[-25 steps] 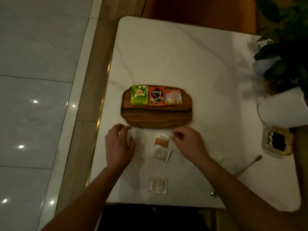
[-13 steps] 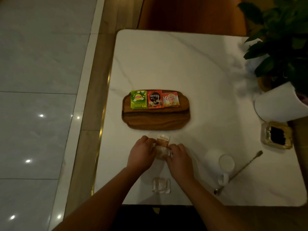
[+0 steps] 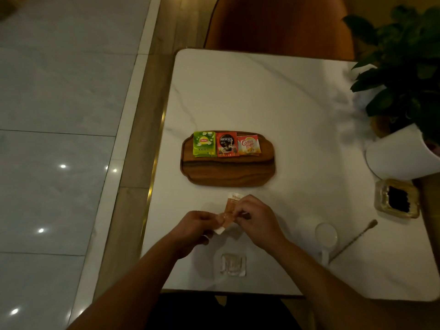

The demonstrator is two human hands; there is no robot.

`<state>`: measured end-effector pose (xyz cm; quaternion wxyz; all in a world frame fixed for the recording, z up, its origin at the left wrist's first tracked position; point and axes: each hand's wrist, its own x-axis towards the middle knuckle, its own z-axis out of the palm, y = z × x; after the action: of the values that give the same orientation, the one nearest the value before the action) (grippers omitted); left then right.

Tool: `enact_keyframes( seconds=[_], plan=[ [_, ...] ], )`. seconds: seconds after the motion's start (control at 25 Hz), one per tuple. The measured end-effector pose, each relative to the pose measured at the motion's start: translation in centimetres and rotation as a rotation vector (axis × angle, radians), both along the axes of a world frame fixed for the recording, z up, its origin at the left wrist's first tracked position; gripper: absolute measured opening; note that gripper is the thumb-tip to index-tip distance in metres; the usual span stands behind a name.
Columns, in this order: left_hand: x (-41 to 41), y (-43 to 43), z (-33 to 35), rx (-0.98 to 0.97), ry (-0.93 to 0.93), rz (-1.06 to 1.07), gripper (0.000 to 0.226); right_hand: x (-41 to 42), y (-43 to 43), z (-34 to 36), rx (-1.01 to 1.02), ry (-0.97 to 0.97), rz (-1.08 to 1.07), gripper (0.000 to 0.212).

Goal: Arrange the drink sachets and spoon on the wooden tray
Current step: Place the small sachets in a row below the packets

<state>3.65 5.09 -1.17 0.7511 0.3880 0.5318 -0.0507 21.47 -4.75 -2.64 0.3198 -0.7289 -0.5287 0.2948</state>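
1. Pinching a brown sachet (image 3: 229,210) from both sides: left hand (image 3: 197,226) at its 9 o'clock, right hand (image 3: 256,219) at its 3 o'clock, fingers (image 3: 242,206) of both curled in onto the packet; a white corner at the low end, perhaps a second sachet, too dim to tell
2. Held with long axis tilted, far end toward 1 o'clock, near end toward 7 o'clock; impossible to tell whether resting on the table (image 3: 238,91) or raised just off it
3. Straight to 12 o'clock from the fingers, near: the wooden tray (image 3: 228,173), long axis 9 to 3 o'clock, near strip bare
4. Along its far strip, from the 9 o'clock end: green sachet (image 3: 204,144), red sachet (image 3: 227,144), cream sachet (image 3: 249,145), side by side, with room left at the 3 o'clock end
5. Likely called for next: carrying toward 12 to 1 o'clock and squaring the packet with that row; both hands about equally near, the right better placed for the open end
6. Spoon (image 3: 352,241) not yet on the tray: at 3 o'clock of the right hand, well apart, long axis 7 to 1 o'clock, just beside a white cup (image 3: 326,234)
7. Clear packet (image 3: 233,265) at 6 o'clock of the hands
8. Smooth white marble top; glass dish (image 3: 396,198) and potted plant (image 3: 404,153) toward 2 to 3 o'clock, orange chair (image 3: 278,25) at 12, glossy tiled floor (image 3: 59,91) at 9; dim light
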Motion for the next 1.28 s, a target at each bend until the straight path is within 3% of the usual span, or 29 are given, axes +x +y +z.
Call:
enact_keyframes(
  seconds=[0.28, 0.56, 0.64, 0.8, 0.88, 0.96, 1.08, 1.28],
  plan=[
    [-2.0, -0.3, -0.8, 0.071, -0.022, 0.342, 0.022, -0.1, 1.1, -2.9, -0.261, -0.148, -0.137, 0.046],
    [-2.3, -0.1, -0.9, 0.073, -0.027, 0.4, 0.019, 0.1, 1.1, -2.1, -0.331, 0.012, -0.305, 0.011],
    [-2.2, -0.1, -0.8, 0.05, -0.044, 0.453, 0.018, 0.1, 0.7, -0.9, -0.308, 0.171, -0.394, 0.014],
    [-1.4, -0.5, -0.5, 0.162, -0.027, 0.479, 0.016, -1.6, 0.7, 2.3, -0.162, 0.833, -0.71, 0.027],
    [-0.5, -1.0, -0.3, 0.176, -0.027, 0.507, 0.014, -3.1, 1.0, 3.1, -0.188, 0.976, -0.74, 0.024],
    [0.2, -1.3, 0.0, 0.152, -0.027, 0.54, 0.015, -4.5, 1.3, 3.3, -0.257, 0.965, -0.769, 0.016],
    [0.6, -1.3, 0.5, 0.074, -0.093, 0.566, 0.018, -5.4, 1.3, 3.0, -0.299, 0.754, -0.805, 0.008],
    [0.7, -1.8, 1.2, 0.152, -0.151, 0.445, 0.023, -5.4, 1.3, 3.3, -0.272, 0.474, -0.622, 0.014]
  ],
)
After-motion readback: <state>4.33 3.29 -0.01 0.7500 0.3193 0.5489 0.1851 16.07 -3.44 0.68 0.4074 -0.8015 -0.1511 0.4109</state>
